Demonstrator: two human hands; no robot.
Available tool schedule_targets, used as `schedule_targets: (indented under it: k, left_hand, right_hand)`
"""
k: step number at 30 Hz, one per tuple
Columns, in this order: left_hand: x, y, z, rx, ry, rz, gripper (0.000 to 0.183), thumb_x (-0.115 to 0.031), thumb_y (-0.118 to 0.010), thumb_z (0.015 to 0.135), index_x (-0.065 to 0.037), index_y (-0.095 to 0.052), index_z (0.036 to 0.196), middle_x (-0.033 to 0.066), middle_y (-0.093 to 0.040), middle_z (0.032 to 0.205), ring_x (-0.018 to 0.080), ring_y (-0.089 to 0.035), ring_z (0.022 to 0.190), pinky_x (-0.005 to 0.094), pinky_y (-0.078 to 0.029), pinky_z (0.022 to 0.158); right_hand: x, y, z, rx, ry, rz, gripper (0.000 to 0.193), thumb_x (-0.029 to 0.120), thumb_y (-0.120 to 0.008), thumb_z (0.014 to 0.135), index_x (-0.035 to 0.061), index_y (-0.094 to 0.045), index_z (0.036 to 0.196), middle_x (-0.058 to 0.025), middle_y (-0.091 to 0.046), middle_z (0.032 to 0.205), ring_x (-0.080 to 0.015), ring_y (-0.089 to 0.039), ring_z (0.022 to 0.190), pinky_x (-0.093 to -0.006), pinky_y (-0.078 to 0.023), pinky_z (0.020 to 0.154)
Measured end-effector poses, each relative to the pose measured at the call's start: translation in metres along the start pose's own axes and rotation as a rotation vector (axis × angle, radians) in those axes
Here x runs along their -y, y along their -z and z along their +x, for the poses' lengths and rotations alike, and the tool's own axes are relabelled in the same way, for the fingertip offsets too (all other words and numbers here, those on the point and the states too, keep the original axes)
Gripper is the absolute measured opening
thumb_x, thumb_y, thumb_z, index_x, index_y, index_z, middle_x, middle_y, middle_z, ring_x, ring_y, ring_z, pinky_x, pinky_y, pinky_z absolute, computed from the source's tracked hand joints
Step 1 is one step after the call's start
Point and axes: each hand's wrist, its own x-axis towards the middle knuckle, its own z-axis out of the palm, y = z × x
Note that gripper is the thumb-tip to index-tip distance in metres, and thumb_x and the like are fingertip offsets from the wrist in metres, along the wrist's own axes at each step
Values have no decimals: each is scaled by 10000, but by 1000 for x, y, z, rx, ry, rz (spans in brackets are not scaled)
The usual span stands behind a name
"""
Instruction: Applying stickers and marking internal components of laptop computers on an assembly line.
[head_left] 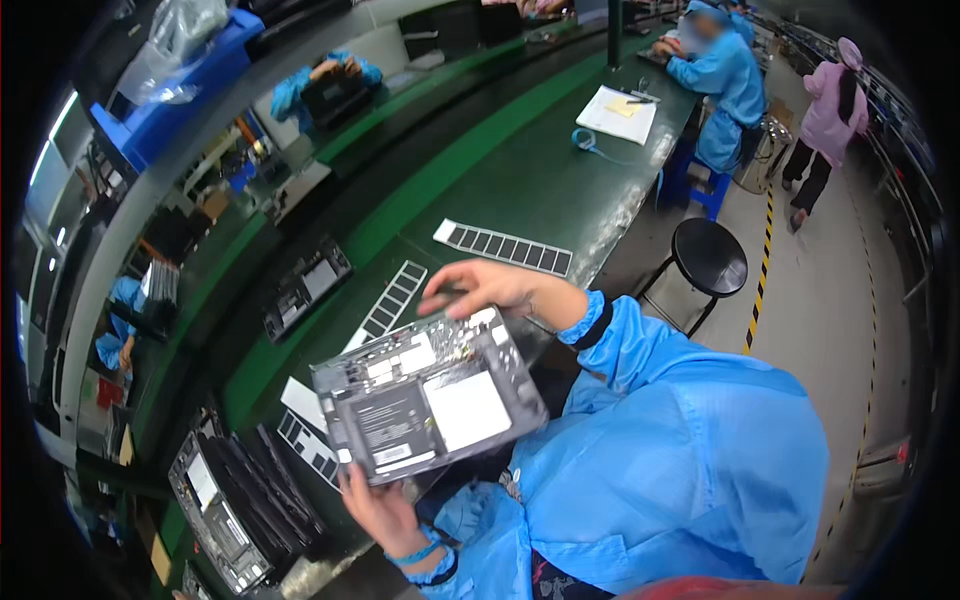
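I have an opened laptop base (pixel 405 365) tilted in front of me, its circuit board, black battery (pixel 388 425) and a white rectangular panel (pixel 470 410) exposed. My left hand (pixel 385 515) grips its lower left corner, thumb over the edge. At the upper edge is my right hand (pixel 485 287), its thumb and fingers apart; the thumb overlaps the edge, and nothing shows between the fingers. Beyond the base, a strip of dark rectangular pads (pixel 390 305) lies on the green bench (pixel 480 190). A second pad strip (pixel 505 247) lies farther right, and another sheet of dark pads (pixel 305 440) rests at left.
Several laptop bases (pixel 225 510) stand stacked at the near left. Another opened base (pixel 308 288) lies farther up the bench. Papers (pixel 618 115) and a blue strap (pixel 590 145) lie at the far end. A black stool (pixel 708 258) stands right; people work nearby and one walks the aisle.
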Motion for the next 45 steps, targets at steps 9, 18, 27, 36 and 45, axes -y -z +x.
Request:
schedule_targets:
  k: [9, 18, 27, 36, 45]
  left_hand:
    - [89, -47, -8, -95, 151, 17, 589, -135, -590, 929, -109, -277, 1427, 147, -514, 1250, 273, -552, 1083, 492, -484, 840]
    - [36, -37, 18, -36, -475, 1551, 365, -239, -674, 843, 51, -626, 1060, 173, -599, 949, 326, -600, 808, 392, -485, 735]
    - [46, -72, 150, 274, -738, 1550, 405, -358, -642, 856, -51, -657, 1119, 237, -545, 1260, 408, -482, 1211, 409, -413, 993]
    - [69, -72, 159, 329, -490, 1777, 680, -658, -457, 860, -161, -556, 1313, 248, -375, 1432, 438, -336, 1335, 515, -327, 1058]
    - [70, -70, 161, 335, -504, 1748, 701, -678, -473, 837, -165, -563, 1306, 263, -388, 1416, 462, -324, 1330, 555, -310, 1056]
  right_hand:
    - [-83, 48, -43, -658, 260, -353, 380, 46, -604, 901, 12, -460, 1251, -132, -566, 1241, -185, -541, 1146, -286, -417, 956]
    - [-61, 38, -12, -630, 164, -775, 275, 61, -575, 926, -35, -526, 1180, -157, -640, 1114, -185, -595, 1081, -264, -431, 934]
    - [-45, 9, 134, -319, 146, -519, 322, 280, -537, 967, -28, -592, 1042, -147, -688, 909, -177, -668, 758, -271, -523, 695]
    - [-62, 5, 164, -380, -20, -1081, 263, 230, -654, 883, -28, -689, 915, -101, -682, 705, -137, -639, 615, -276, -508, 594]
    - [-80, 27, 169, -359, 52, -852, 281, 247, -678, 857, -27, -703, 918, -119, -701, 738, -154, -691, 684, -266, -524, 611]
